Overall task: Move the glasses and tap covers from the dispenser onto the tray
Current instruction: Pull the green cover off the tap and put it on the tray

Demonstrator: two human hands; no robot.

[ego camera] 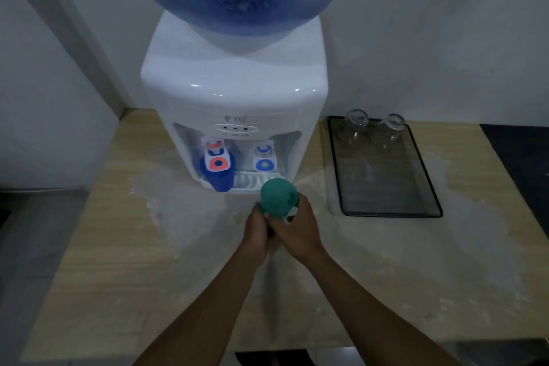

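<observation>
Holding the teal rounded rubber tap cover [278, 198] in front of the white water dispenser [234, 104], both hands met over the counter [118, 246]: left hand [258, 236] and right hand [297, 232], fingers curled closed on it. Blue tap cover [218, 174] sat under the red tap. Two clear upturned glasses [374, 128] stood on the black-rimmed tray [427, 187]. Risk: a careless set-down could knock them; soft rubber might slip.

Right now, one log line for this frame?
stage: green cover off tap, held by left hand and right hand | blue cover under red tap | tray: two glasses
</observation>
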